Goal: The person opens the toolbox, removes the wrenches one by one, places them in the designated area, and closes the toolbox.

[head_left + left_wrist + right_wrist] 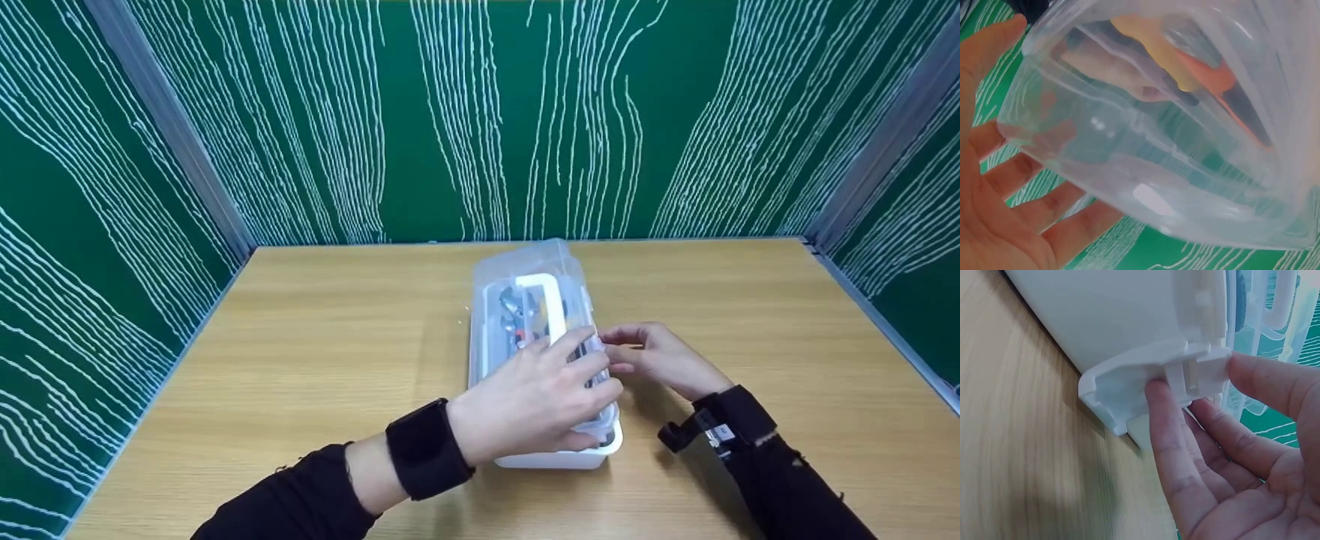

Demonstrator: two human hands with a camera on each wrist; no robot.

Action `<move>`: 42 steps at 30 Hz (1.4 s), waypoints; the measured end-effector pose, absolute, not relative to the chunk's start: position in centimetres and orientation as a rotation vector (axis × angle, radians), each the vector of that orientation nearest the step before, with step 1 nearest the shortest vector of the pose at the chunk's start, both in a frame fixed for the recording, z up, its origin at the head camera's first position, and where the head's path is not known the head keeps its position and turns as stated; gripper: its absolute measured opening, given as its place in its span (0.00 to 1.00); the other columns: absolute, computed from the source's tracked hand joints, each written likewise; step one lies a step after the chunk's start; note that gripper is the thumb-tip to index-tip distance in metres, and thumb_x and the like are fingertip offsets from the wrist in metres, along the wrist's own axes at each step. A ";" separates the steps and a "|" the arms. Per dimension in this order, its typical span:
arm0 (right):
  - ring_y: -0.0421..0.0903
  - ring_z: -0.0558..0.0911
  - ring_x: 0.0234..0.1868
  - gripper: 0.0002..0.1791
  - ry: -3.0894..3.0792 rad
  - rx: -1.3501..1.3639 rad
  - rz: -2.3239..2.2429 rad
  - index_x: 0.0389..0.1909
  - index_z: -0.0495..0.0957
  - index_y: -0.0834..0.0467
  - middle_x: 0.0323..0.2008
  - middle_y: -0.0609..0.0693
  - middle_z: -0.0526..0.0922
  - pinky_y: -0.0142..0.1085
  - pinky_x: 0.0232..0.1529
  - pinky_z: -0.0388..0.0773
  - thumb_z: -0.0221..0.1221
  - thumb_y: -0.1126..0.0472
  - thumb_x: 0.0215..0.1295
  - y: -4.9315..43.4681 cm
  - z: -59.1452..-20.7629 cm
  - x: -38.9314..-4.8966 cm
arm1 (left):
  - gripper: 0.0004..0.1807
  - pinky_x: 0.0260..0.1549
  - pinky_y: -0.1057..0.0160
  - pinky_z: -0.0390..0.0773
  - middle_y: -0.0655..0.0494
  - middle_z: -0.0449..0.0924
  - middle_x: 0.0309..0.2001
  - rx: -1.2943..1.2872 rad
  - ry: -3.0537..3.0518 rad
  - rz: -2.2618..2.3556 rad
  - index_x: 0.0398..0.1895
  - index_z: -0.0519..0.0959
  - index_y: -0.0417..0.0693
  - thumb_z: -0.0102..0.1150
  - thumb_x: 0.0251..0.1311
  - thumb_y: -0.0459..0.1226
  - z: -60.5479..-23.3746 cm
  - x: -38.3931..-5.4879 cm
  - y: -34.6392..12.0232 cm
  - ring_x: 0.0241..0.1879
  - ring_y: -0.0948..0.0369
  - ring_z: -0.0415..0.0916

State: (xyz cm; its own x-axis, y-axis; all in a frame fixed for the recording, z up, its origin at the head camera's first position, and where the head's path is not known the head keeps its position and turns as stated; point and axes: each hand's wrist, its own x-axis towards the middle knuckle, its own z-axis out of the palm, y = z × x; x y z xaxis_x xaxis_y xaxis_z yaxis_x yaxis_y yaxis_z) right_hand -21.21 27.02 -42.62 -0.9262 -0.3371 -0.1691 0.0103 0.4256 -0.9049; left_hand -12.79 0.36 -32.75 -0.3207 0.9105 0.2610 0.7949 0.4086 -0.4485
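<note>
A long storage box [551, 460] with a white base and a clear lid [525, 259] stands on the table, a white carry handle [553, 300] on its top. My left hand [536, 397] lies across the lid, fingers spread to its right edge and thumb near the front corner. Through the clear plastic, a yellow item [1157, 50] and an orange-and-dark item [1219, 79] appear inside, their kinds blurred. At the box's right side, my right hand [667, 358] pinches a white side latch [1129, 385], one finger on its plate and the thumb at its upper edge.
The wooden table [345, 337] extends on both sides of the box. Green walls [405, 120] with white wavy lines enclose its back and sides. Black bands [429, 450] circle both wrists, the right one carrying a small camera mount [679, 435].
</note>
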 end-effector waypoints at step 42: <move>0.47 0.89 0.54 0.34 2.309 -0.246 -1.549 0.70 0.72 0.72 0.64 0.67 0.82 0.40 0.60 0.87 0.66 0.51 0.76 26.8 -42.5 -21.0 | 0.23 0.34 0.56 0.92 0.52 0.87 0.61 -1.269 -2.131 -0.056 0.44 0.83 0.55 0.74 0.58 0.60 -32.7 -11.9 -3.0 0.64 0.50 0.83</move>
State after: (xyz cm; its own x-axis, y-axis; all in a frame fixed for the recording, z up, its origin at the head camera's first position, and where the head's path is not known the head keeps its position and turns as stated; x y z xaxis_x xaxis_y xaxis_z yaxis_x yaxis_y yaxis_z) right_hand -21.04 26.75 -42.48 -0.9242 -0.3320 -0.1889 0.0489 0.3877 -0.9205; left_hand -11.93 -2.97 -32.68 -0.3215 0.7726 0.5475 0.8001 0.5309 -0.2793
